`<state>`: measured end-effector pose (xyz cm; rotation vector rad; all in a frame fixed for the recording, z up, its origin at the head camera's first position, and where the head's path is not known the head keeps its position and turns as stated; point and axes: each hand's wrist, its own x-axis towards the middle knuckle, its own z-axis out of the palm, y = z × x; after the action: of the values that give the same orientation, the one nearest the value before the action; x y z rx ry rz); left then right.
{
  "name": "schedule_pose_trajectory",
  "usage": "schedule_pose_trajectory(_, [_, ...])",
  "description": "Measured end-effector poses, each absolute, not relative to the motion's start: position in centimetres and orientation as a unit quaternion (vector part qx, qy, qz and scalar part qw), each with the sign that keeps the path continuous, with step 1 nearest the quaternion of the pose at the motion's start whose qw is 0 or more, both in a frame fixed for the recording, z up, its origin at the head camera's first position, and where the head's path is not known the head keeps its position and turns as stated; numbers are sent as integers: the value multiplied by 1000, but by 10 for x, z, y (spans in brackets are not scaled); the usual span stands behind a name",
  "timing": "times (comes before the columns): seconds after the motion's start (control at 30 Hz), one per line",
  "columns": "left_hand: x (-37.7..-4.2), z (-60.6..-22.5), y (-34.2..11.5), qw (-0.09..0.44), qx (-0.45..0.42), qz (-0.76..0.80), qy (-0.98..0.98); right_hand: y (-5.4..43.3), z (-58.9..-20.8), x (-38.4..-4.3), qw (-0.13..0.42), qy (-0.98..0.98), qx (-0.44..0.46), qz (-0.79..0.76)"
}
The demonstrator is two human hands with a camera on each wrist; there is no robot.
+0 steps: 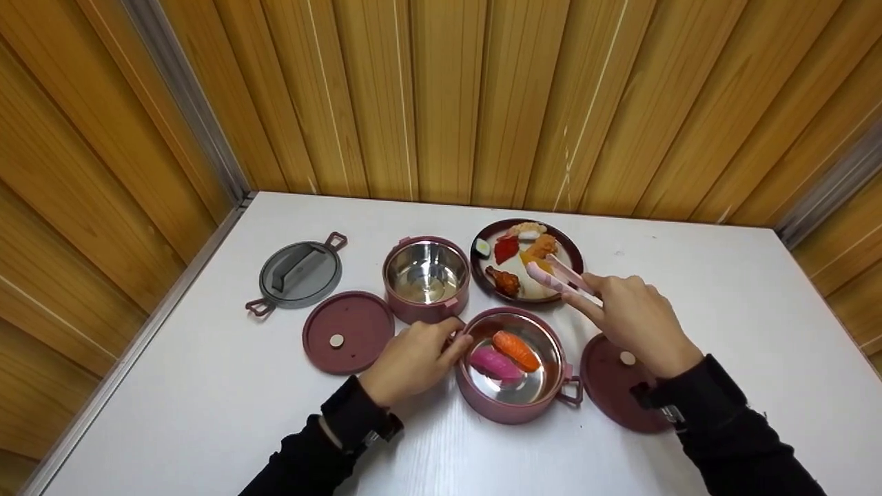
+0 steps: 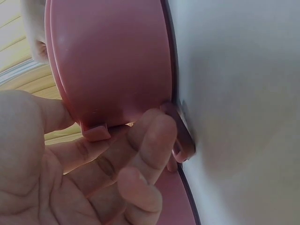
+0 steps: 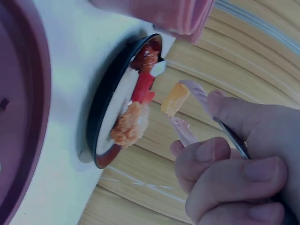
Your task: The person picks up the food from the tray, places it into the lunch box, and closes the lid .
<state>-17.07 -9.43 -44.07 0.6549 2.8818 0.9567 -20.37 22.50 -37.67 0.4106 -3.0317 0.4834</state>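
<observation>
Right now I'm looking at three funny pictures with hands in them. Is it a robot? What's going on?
No robot: these are a person's two bare hands. The wide picture comes from a camera on the person's head, looking down. The other two come from a camera on each wrist, so things look tipped sideways.

On the white table are a front pot with orange sushi and pink sushi inside, a back pot, two dark red lids, a gray lid and a plate of food.

The left hand holds the front pot's side. The right hand holds tongs, which pinch a yellow piece.
</observation>
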Motion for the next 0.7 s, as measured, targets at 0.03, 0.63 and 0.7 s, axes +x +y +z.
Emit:
schedule_pose_trajectory(0.03, [-171, -441, -95, 17, 211, 308, 927, 225, -376, -202, 24, -978, 136, 159])
schedule_pose_trajectory(0.63, [-171, -442, -96, 27, 207, 316, 925, 222, -351, -168, 10, -968, 180, 172])
schedule_pose_trajectory(0.7, [-171, -442, -96, 28, 205, 317, 926, 222, -349, -165, 0, -968, 185, 170])
